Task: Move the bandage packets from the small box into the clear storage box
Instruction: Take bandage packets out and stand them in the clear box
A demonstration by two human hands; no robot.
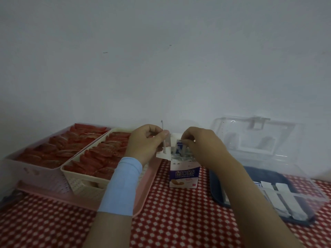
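1. Small box [184, 176]: an upright cardboard carton with white and purple print. It stands on the tablecloth [170, 221] between the pink tray [143, 197] and the clear storage box [220, 185]. The top is open and the white flap [162, 155] is turned out at the left side.
2. Left hand [145, 142]: the fingers are curled and the thumb is pressed in, pinching the flap of the small box. A smooth light-blue sleeve [121, 185] covers the forearm.
3. Right hand [202, 145]: the fingertips are bunched over the carton's open mouth, pinching one bandage packet [179, 146]. It is a flat paper wrapper, white with blue print. Its upper end stands above the rim and its lower end sits among other wrappers inside the carton.
4. Clear storage box: it sits just right of the small box. It has rounded corners, a dark blue floor and transparent hard-plastic walls. The clear lid [259, 138] is swung open and leans back toward the wall [161, 59]. Flat white packets [284, 196] lie inside at the right end. The right forearm hides part of the interior.
5. Pink tray: smooth plastic with a raised lip. It carries a cream basket [84, 183] with perforated sides, packed with glossy red sachets [100, 158] in overlapping rows. A pink basket [35, 172] to its left holds the same kind of sachets.
6. Tablecloth: red, with a regular pattern of small white spots.
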